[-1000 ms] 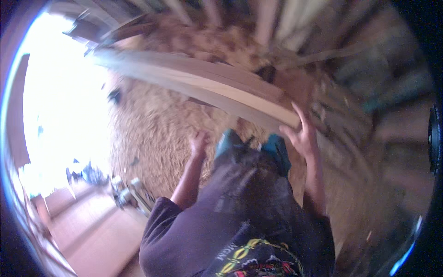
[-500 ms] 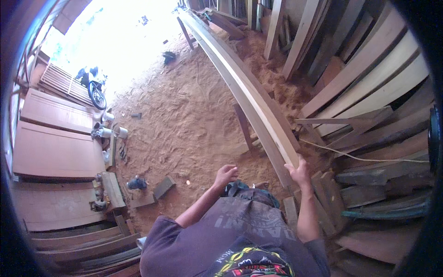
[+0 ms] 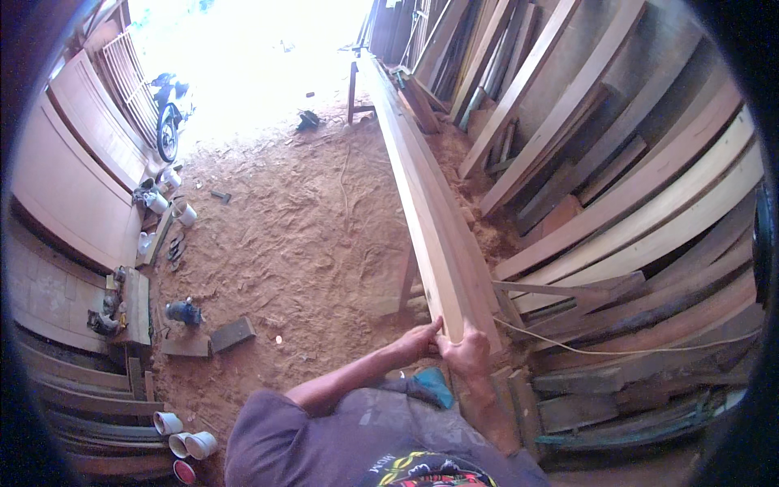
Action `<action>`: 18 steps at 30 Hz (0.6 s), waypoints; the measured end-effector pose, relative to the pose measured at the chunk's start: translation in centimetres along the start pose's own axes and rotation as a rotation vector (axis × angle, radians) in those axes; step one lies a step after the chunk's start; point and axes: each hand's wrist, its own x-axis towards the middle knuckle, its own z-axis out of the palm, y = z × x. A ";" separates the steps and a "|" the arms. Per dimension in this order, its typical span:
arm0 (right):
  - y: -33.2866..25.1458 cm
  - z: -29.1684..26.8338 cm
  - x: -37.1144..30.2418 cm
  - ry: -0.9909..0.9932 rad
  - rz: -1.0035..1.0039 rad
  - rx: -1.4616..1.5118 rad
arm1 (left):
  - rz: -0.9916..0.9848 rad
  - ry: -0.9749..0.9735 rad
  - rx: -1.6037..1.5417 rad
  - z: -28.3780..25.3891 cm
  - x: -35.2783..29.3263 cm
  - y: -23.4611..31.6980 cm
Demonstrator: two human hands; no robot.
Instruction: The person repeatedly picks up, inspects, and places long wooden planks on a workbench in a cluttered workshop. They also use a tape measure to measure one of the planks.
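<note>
A long pale wooden plank (image 3: 432, 252) runs from my waist toward the bright far opening. Its near end is between my hands. My left hand (image 3: 419, 341) is closed on the left edge of that end, with the thumb pointing up. Around the right side of the same end wraps my right hand (image 3: 466, 351), its thumb close to the left one. Beneath and to the right lies a wider brown board (image 3: 469, 268), parallel to the plank. A wooden trestle (image 3: 352, 89) supports the far end, and another support leg (image 3: 408, 280) shows nearer to me.
Stacked and leaning timber (image 3: 568, 122) fills the right side, with a pale cord (image 3: 584, 347) across it. Door panels (image 3: 73, 174), buckets (image 3: 185, 213) and a motorcycle (image 3: 168, 130) stand on the left. A blue power tool (image 3: 185, 312) and wood blocks (image 3: 233, 334) lie on sawdust.
My left hand has come from free air near my waist onto the plank's end. The plank has shifted left on the boards, my right hand staying on it. The view has turned.
</note>
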 end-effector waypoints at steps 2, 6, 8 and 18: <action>-2.0 -2.8 -0.7 -0.035 -0.140 0.204 | 0.243 -0.040 0.165 1.8 -1.7 2.6; -4.1 -5.0 0.8 0.208 -0.718 0.315 | 0.598 -0.002 0.425 7.1 -7.0 7.3; -5.0 -4.7 2.5 0.220 -0.815 0.503 | 0.653 -0.040 0.346 9.4 -8.1 10.6; -8.2 -7.1 5.4 0.469 -1.035 0.551 | 0.816 -0.047 0.208 16.6 -9.2 13.9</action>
